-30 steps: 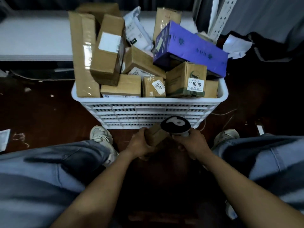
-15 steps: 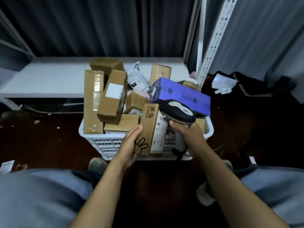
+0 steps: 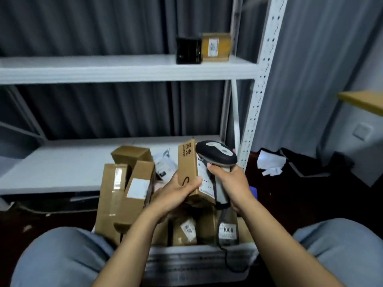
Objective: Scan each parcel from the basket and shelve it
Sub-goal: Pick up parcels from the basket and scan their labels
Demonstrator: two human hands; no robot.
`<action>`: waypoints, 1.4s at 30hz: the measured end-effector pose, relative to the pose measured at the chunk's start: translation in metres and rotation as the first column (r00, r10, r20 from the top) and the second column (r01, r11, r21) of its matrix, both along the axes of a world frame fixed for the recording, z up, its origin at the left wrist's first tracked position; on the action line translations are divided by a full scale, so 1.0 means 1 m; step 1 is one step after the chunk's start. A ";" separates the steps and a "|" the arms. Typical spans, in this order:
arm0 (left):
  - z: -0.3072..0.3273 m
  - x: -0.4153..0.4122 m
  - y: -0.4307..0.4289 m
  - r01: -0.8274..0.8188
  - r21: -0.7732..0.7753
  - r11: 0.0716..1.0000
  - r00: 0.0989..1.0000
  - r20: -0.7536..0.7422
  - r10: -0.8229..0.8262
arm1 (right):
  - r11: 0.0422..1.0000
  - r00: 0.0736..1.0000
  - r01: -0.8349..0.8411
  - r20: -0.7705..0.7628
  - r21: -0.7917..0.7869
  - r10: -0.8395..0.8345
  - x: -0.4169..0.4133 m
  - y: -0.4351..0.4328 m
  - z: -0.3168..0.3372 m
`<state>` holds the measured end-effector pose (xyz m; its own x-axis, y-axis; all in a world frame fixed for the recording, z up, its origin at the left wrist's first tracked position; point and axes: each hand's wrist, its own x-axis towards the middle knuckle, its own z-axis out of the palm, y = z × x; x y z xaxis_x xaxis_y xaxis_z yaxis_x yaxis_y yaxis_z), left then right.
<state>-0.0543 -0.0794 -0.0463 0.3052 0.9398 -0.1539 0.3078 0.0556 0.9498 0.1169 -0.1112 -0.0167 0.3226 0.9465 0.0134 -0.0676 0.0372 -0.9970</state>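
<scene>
Fingers of the left hand are curling round the lower part of a slim cardboard parcel, the thumb lying across its front face, holding it upright with its white label side turned toward the right hand. Fingers of the right hand are wrapping tight round the grey grip of a handheld scanner. Its black head is sitting just beside the parcel's upper right edge; whether the two are touching I cannot tell.

Just below both hands, a white slatted basket is standing between the person's knees, filled with more brown boxes, one bearing a label reading 1006. The scanner's dark cable is hanging down over the basket's rim.

Beyond the fingers, a white lower shelf is running behind the basket. Well above the hands, an upper shelf is carrying a black box and a brown box, standing just beside each other near the perforated upright.
</scene>
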 end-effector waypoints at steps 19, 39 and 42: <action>0.098 -0.021 0.066 -0.355 0.058 0.933 0.895 0.308 0.322 | 1.000 0.633 -0.026 0.774 -0.008 0.022 0.085 -0.004 0.135; 0.129 -0.016 0.078 -0.292 0.145 0.945 0.912 0.341 0.229 | 0.993 0.658 -0.110 0.752 0.050 0.035 0.089 -0.007 0.176; 0.132 -0.017 0.080 -0.298 0.156 0.942 0.908 0.352 0.229 | 0.991 0.656 -0.121 0.753 0.051 0.041 0.086 -0.002 0.176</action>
<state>-0.0715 0.0001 0.0855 0.0427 0.9928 0.1123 -0.0182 -0.1116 0.9936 0.2032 -0.1137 0.1591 0.0875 0.9498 0.3005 0.6936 0.1584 -0.7027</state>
